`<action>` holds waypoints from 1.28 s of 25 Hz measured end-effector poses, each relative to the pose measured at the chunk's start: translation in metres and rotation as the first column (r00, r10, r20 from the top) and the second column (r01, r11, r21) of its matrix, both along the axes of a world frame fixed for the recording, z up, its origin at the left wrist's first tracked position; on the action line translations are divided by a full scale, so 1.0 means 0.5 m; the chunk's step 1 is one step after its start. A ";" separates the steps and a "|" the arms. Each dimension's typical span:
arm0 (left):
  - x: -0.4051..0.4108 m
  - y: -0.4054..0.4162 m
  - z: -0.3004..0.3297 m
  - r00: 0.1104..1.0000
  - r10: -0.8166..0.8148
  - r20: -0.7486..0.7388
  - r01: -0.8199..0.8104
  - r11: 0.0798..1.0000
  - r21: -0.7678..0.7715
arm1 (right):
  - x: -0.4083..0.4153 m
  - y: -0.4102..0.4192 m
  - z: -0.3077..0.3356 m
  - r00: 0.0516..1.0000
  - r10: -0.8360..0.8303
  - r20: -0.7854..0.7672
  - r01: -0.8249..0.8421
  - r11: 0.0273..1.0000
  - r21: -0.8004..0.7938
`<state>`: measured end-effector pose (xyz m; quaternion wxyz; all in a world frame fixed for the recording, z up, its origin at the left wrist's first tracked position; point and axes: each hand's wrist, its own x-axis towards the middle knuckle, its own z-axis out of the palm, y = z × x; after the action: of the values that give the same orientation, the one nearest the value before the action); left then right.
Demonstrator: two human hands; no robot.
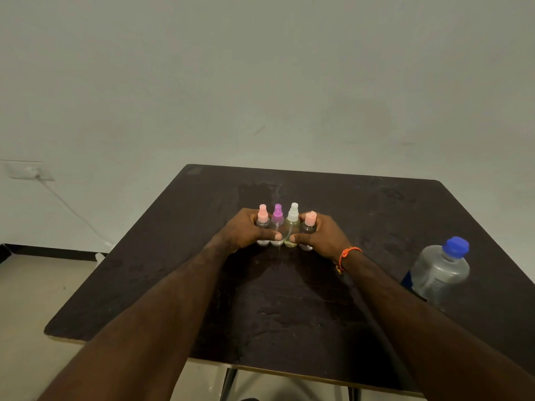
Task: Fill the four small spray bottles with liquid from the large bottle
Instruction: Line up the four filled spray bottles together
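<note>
Four small spray bottles point(285, 227) upright, touching in row at centre of dark worn table point(173, 285) — clear plastic, pink, purple, white, pink tops. Left hand point(246, 230) and right hand point(321, 235) clamp row from either end, fingers curled round outer bottles. Large bottle point(438, 272), translucent, blue cap on, leans right of row — right hand nearer.

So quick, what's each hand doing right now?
Left hand: curled round the pink-capped and purple-capped spray bottles.
Right hand: curled round the white-capped and peach-capped ones.
</note>
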<state>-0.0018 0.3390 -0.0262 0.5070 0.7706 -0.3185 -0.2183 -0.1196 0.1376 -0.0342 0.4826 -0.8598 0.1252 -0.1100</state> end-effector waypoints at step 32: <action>0.514 -0.036 -0.012 0.994 0.050 0.096 -0.054 0.998 0.035 | 0.535 -0.054 0.002 0.998 0.058 0.015 -0.059 0.997 0.047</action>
<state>0.2554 0.3208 -0.0324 0.4824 0.7975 -0.3179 -0.1739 0.1481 0.1104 -0.0333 0.5067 -0.8507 0.0991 -0.0986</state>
